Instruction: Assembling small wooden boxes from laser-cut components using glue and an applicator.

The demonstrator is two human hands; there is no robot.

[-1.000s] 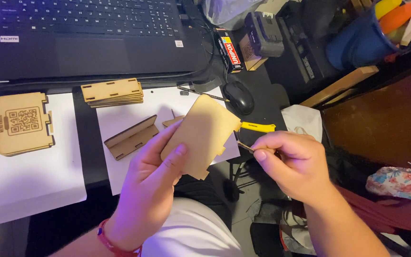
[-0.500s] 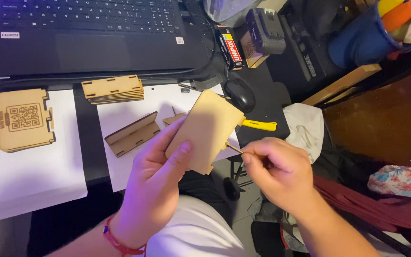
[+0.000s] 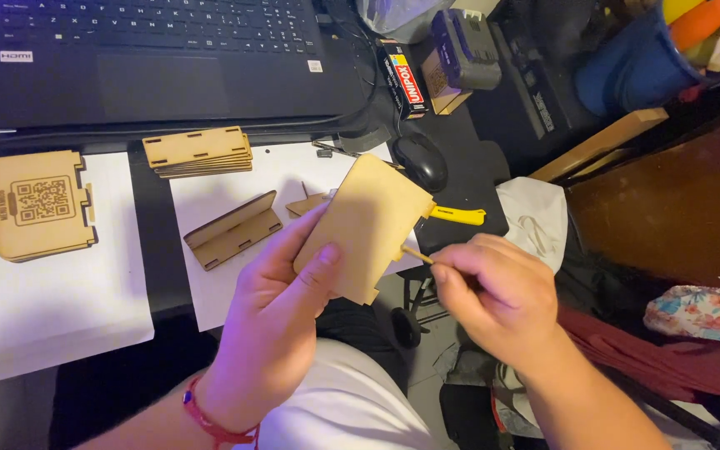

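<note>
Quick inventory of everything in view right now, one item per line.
Wooden panel: one, tan, in left-hand grip.
Thin stick: one, tan, in right-hand grip, tip at the panel's edge.
Stacked panels: one pile, tan, below laptop.
Engraved panel: one, tan, far left.
Folded wooden piece: one, tan, on white sheet.
Laptop: one, black, top.
Mouse: one, black.
Yellow tool: one, beside the panel.
Left hand; right hand.

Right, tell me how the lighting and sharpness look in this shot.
Head view: dim room with a violet cast along the left hand; the wooden panel and right hand are warmly lit and fairly sharp; the white paper sheets are the brightest area; the far right corner sinks into shadow.
</note>
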